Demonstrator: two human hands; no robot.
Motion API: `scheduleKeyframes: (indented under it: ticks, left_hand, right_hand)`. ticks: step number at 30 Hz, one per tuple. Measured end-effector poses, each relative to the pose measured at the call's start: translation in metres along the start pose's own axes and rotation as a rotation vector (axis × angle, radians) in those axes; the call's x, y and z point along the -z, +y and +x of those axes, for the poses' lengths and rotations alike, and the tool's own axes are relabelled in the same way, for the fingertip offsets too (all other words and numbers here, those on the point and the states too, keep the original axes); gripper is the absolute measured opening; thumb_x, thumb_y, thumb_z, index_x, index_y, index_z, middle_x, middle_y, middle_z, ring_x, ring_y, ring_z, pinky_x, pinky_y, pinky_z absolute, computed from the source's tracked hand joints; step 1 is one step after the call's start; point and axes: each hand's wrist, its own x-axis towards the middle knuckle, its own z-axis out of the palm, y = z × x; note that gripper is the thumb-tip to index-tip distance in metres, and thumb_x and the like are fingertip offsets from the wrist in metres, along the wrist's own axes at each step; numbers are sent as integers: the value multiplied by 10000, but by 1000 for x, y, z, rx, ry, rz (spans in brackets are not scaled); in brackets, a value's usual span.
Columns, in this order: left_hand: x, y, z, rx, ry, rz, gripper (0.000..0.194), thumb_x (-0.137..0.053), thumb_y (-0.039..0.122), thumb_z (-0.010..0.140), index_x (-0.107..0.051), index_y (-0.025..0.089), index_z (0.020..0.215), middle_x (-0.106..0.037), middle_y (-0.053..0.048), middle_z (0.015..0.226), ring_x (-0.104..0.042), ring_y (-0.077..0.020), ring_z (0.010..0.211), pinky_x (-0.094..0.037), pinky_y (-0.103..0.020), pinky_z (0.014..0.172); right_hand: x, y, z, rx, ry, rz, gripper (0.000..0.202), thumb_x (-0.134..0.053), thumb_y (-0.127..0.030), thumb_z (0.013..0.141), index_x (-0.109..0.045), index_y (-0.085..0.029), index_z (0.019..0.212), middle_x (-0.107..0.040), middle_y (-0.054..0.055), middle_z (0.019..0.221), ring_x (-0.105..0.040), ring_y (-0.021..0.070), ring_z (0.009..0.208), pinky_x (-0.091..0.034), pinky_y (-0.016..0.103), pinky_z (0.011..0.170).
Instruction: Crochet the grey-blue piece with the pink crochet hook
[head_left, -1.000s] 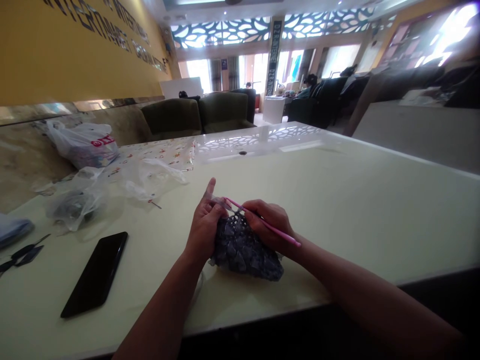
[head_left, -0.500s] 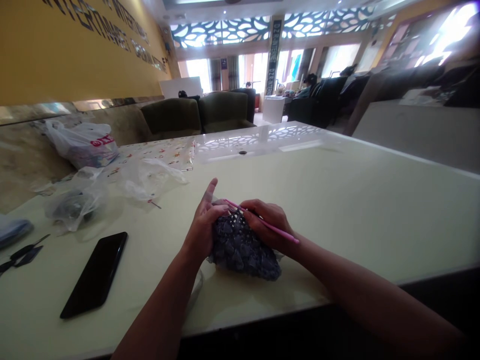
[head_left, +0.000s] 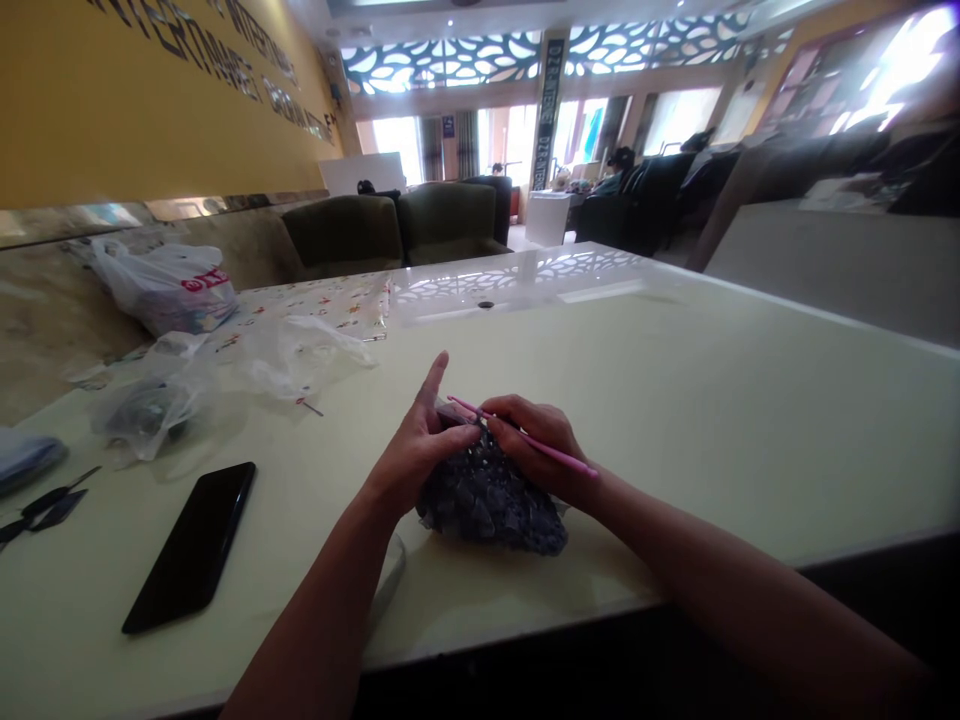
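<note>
A dark blue-grey piece of crochet work (head_left: 491, 505) with a bumpy, petal-like texture hangs between my hands, just over the table's near edge. My left hand (head_left: 420, 445) grips its upper left side, thumb laid across the top and index finger raised straight up. In my right hand (head_left: 536, 435) is a pink crochet hook (head_left: 559, 456), its tip pointing left at the work's top edge and its handle end over my wrist. The right fingertips also touch the work's upper edge. The yarn around my left fingers is too fine to make out.
A black phone (head_left: 191, 548) lies on the pale table (head_left: 675, 400) to the left, with dark scissors (head_left: 49, 508) beyond it. Clear plastic bags (head_left: 300, 355) and a full white carrier bag (head_left: 169, 285) are at the back left. Armchairs (head_left: 450, 222) stand past the table.
My left thumb has moved right across the top of the work, and the raised index finger has shifted slightly right. The crochet work has tilted a little; the hook has barely moved.
</note>
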Motion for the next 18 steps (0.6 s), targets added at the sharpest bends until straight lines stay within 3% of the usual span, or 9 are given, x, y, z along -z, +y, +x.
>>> scheduleKeyframes:
  ticks: [4,9,15,18]
  left_hand:
    - [1,1,0,40,6,65,958,-759,245,790,-217,337,1576,-686,-2,881,-637,-151,856,-443,-303,845]
    - [1,0,0,28,-29,88,1014,-776,159,758,-206,367,1571,-676,29,862,-617,-120,818,-436,-286,840]
    - [1,2,-2,38,-40,78,1041,-766,120,760,-177,409,1568,-688,25,892,-621,-134,853,-436,-297,852]
    - [2,5,-3,78,-70,29,1069,-771,112,750,-155,416,1569,-693,17,919,-627,-137,860,-434,-305,860]
  right_hand:
    - [1,1,0,-9,-3,33,110,-552,-222,952,-657,-186,954,-702,-14,776,-621,81,632,-473,176,617]
    - [1,1,0,-51,-20,96,109,-557,-217,951,-661,-183,954,-688,-10,786,-602,80,649,-471,184,632]
    - [2,-4,5,-56,15,300,132,-551,-191,950,-678,-174,919,-635,10,846,-596,99,762,-474,222,714]
    - [10,-4,10,-147,-42,430,149,-548,-187,948,-684,-172,889,-643,7,814,-590,100,748,-465,221,688]
